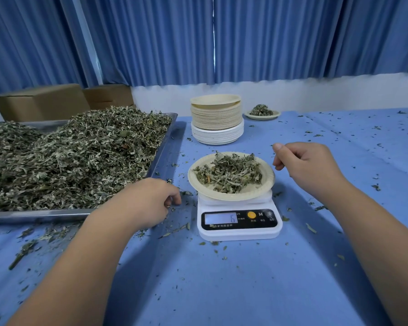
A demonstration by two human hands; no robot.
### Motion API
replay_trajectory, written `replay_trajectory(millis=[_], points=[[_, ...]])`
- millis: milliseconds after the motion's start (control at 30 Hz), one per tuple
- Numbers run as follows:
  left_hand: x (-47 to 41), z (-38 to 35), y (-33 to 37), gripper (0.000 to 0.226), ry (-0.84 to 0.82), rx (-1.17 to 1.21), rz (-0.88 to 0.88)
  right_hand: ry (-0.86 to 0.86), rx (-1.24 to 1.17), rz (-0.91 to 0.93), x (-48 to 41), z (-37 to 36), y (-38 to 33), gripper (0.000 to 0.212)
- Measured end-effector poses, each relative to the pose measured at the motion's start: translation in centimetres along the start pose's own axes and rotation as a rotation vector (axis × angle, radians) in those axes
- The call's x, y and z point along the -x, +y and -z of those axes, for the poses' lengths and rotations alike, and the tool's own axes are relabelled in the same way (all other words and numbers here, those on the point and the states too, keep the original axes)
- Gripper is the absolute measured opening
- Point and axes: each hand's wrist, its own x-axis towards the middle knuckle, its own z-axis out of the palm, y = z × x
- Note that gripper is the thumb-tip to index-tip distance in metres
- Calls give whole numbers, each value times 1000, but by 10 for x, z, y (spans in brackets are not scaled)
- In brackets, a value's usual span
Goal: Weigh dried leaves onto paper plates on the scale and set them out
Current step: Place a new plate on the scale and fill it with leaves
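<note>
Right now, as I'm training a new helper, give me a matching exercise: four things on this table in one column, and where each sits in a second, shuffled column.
Things:
1. metal tray
2. plate stack
3. scale
4. far filled plate

Places:
A. at the back, right of the stack
B. front centre
C. at the left
D. directly behind the scale

Pairs: 1-C, 2-D, 3-B, 4-A

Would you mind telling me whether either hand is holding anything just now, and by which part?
The right hand holds nothing, loosely curled beside the plate. The left hand is down among loose leaves; whether it pinches any cannot be told.
</note>
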Motion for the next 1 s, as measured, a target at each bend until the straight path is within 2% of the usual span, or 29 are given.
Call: replay_trajectory(millis=[167, 367, 533, 700, 1000], points=[[7, -5, 3, 61, -39, -127, 9, 4, -7, 2, 0, 1, -1, 42], [4, -8, 9, 60, 55, -146, 47, -10, -1, -20, 2, 1, -4, 41], [-1, -10, 5, 45, 114, -172, 20, -8, 9, -15, 3, 2, -6, 41], [0, -9, 5, 29, 150, -93, 18, -3, 5, -20, 3, 2, -6, 41], [1, -6, 10, 24, 311, 124, -3, -13, 12, -16, 3, 3, -7, 42]])
